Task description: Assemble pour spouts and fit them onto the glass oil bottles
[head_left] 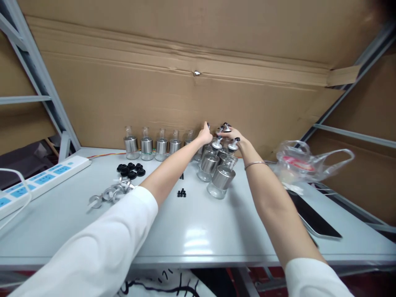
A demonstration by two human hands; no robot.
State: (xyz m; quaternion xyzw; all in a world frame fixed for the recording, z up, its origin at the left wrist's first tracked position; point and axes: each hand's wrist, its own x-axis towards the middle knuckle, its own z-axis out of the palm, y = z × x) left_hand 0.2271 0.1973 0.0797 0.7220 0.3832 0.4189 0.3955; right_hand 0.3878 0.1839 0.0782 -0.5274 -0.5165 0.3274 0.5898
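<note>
At the back of the table my left hand [205,135] is closed, with a small black tip showing beside its fingers; the rest of what it holds is hidden. Close by, my right hand [234,134] has its fingers closed at a silver pourer spout [227,128] with a black tip, among the clustered bottles. These are glass bottles with brushed-metal sleeves. A bottle [222,179] at the front right of the cluster leans, and another bottle [209,164] stands to its left. Pourer spouts [217,142] top some of the group.
Left of my hands, several open-necked bottles [147,144] stand in a row. Black rings [132,169], loose silver pourer parts [109,193] and small black caps [182,193] lie on the table [173,235]. A power strip [43,179], plastic bag [297,161] and tablet [315,216] flank them.
</note>
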